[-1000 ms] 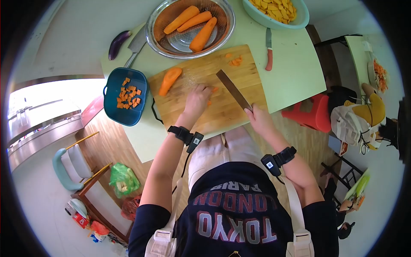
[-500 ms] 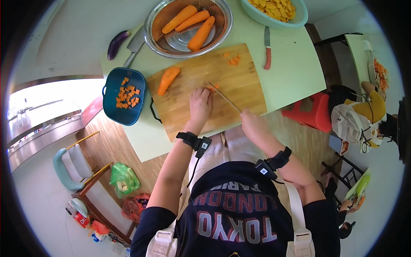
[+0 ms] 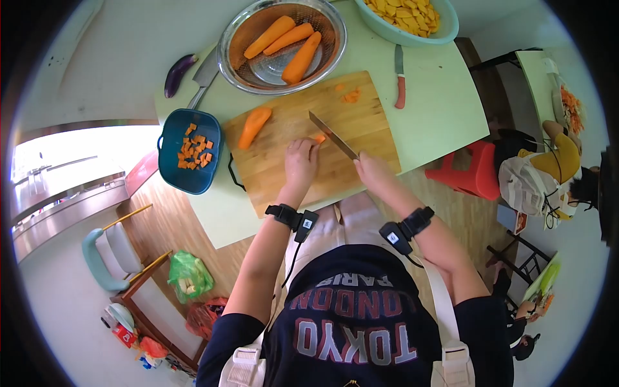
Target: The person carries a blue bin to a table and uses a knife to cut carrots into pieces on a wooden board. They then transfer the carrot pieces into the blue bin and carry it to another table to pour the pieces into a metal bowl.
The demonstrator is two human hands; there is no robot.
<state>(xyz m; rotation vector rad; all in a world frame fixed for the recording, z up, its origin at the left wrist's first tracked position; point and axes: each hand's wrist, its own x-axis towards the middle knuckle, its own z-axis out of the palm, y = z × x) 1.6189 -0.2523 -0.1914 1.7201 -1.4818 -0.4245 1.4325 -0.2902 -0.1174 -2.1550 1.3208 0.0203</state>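
My right hand (image 3: 374,171) is closed around the handle of a kitchen knife (image 3: 333,136), whose blade slants over the middle of the wooden cutting board (image 3: 361,148). Against the blade's near side lies a small carrot piece (image 3: 320,138). My left hand (image 3: 300,164) rests on the board with its fingers curled and their tips at that piece. A larger peeled carrot chunk (image 3: 255,127) lies at the board's left. Thin carrot scraps (image 3: 351,96) sit near its far right corner.
Left of the board stands a blue bowl (image 3: 215,138) with carrot cubes. Beyond are a steel colander (image 3: 225,68) with three carrots, a cleaver (image 3: 206,72), an eggplant (image 3: 179,76), a red-handled knife (image 3: 400,90) and a basin (image 3: 387,27) of yellow slices. People sit at right.
My right hand has shifted slightly left and away from me. The knife's blade has turned, showing more of its flat side. My left hand stays nearly in place.
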